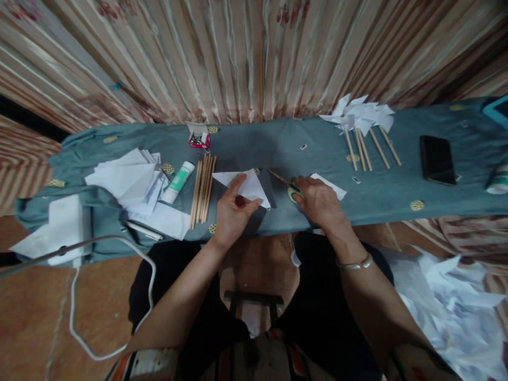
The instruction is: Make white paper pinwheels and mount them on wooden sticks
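Note:
A white paper folded into a triangle (pixel 251 186) is in my left hand (pixel 235 214), with the thumb at its lower right corner and a finger stretched over its face. My right hand (pixel 320 200) is closed over the handles of a pair of scissors (pixel 294 191) with pale green grips. The scissor blades point up and left toward the paper but stay apart from it. A white paper piece (pixel 330 185) lies just behind my right hand, partly covered by it. Several wooden sticks (pixel 202 191) lie side by side left of my left hand.
A glue stick (pixel 178 182), stacked papers (pixel 127 180) and a red box of small metal pieces (pixel 199 138) are on the left. Paper pinwheels on sticks (pixel 363 119) and a black phone (pixel 437 160) lie right. A white cable (pixel 153 275) loops near my left arm.

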The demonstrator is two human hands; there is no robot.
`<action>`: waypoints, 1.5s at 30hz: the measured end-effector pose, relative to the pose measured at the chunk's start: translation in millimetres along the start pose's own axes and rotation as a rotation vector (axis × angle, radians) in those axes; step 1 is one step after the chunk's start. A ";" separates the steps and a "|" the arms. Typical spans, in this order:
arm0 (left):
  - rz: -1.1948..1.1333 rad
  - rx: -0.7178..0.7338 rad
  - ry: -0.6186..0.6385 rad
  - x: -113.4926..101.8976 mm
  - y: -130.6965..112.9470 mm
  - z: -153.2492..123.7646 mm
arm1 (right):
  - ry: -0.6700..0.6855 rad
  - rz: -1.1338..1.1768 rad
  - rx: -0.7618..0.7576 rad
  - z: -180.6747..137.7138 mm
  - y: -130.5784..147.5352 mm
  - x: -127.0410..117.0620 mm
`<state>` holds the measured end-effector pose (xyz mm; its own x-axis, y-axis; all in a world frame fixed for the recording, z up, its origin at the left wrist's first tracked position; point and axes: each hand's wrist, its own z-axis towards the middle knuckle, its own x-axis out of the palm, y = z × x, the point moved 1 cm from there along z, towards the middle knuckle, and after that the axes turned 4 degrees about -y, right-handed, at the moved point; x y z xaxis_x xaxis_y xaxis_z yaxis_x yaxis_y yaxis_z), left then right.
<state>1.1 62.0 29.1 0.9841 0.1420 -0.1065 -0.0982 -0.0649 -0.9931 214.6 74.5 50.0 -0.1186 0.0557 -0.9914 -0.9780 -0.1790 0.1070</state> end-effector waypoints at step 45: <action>-0.051 -0.059 -0.018 4.6 -3.6 7.9 | 0.461 1.630 0.242 -50.1 44.0 17.8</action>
<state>4.9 70.7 31.7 0.9848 0.1642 -0.0570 -0.0382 -0.1152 -0.9926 178.0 18.4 33.2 -0.9316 -0.2945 0.2132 0.0885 0.3849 0.9187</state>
